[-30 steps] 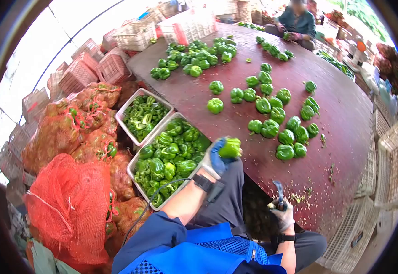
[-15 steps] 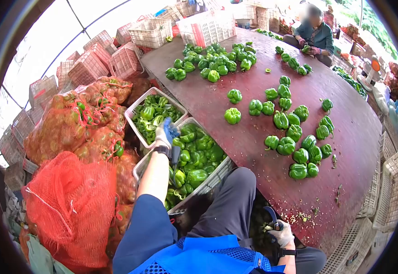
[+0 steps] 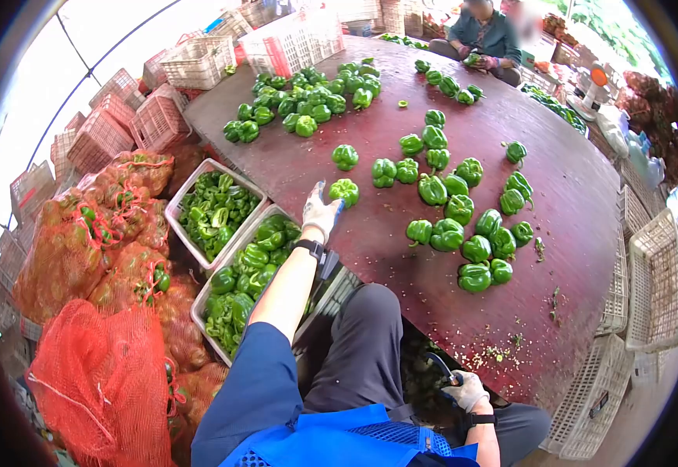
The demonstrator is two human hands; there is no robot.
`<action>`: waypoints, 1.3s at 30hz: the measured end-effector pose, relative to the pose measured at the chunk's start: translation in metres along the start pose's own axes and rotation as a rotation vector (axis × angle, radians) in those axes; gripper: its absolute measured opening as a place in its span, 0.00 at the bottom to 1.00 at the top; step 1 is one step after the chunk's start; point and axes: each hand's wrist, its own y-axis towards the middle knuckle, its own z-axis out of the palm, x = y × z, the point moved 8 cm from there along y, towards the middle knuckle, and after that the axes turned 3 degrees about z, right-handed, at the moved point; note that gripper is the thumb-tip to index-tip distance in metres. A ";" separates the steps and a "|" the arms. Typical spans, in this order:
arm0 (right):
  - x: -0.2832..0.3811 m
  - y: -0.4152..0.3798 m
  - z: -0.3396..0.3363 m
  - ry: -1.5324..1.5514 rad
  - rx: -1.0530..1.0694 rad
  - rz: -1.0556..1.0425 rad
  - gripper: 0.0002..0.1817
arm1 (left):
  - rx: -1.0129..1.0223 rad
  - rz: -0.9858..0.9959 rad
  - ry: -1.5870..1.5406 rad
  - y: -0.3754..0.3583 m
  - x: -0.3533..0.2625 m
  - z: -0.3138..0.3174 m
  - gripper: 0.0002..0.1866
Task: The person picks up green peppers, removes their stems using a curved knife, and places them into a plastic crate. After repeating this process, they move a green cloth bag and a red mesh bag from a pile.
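My left hand (image 3: 322,213), in a white and blue glove, is over the table's left edge with fingers apart, right beside a green pepper (image 3: 344,192). Another green pepper (image 3: 345,157) sits just beyond it. Low on the right, near my knee, my gloved right hand (image 3: 467,391) is closed on a knife with a dark curved blade (image 3: 438,366). Below my left forearm is a crate of large green peppers (image 3: 230,300); a second crate (image 3: 213,210) behind it holds smaller green pieces.
Groups of green peppers lie on the reddish table (image 3: 401,272), with pale scraps (image 3: 494,354) near its front edge. Red net sacks (image 3: 105,381) fill the left side. Plastic crates (image 3: 658,280) stand at the right. Across the table sits a person (image 3: 483,39) with gloved hands.
My left hand has moved from above the crates to beside the pepper on the table. The view has turned rightward. My right hand still grips the knife.
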 end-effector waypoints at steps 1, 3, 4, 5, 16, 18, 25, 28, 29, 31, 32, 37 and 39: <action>-0.003 0.001 -0.001 0.007 -0.008 0.006 0.13 | 0.008 0.100 0.210 0.007 -0.011 0.009 0.38; -0.001 -0.001 0.002 0.085 0.044 -0.036 0.14 | 0.028 0.205 0.416 0.014 -0.027 0.028 0.38; -0.002 0.000 0.002 0.093 0.047 -0.036 0.13 | 0.066 0.150 0.481 0.015 -0.031 0.033 0.40; -0.002 -0.002 0.000 0.101 0.041 -0.028 0.13 | 0.102 0.095 0.548 0.015 -0.034 0.037 0.42; 0.037 -0.014 -0.035 0.690 -0.152 -0.217 0.13 | 0.339 -0.353 -0.558 -0.052 -0.022 0.046 0.16; 0.032 -0.014 -0.044 0.697 -0.236 -0.233 0.14 | 0.555 -0.365 -0.698 -0.077 -0.045 0.063 0.18; 0.061 -0.036 -0.063 0.804 -0.408 -0.431 0.15 | 1.108 -0.717 -0.687 -0.252 -0.137 0.154 0.19; 0.059 -0.040 -0.066 0.634 -0.513 -0.471 0.15 | 1.236 -0.824 -0.675 -0.321 -0.134 0.195 0.22; 0.052 -0.038 -0.065 0.569 -0.579 -0.495 0.16 | 1.396 -0.926 -0.853 -0.342 -0.136 0.204 0.22; 0.032 -0.023 -0.052 0.530 -0.441 -0.345 0.17 | 1.493 -0.515 -0.717 -0.353 -0.116 0.225 0.22; 0.022 -0.018 -0.049 0.542 -0.463 -0.333 0.17 | 1.515 -0.376 -0.667 -0.359 -0.103 0.236 0.21; 0.015 -0.007 -0.043 0.531 -0.444 -0.316 0.18 | 1.207 -0.229 -0.266 -0.347 -0.055 0.242 0.19; 0.008 -0.001 -0.040 0.518 -0.424 -0.199 0.19 | 1.144 0.046 0.128 -0.339 -0.073 0.230 0.20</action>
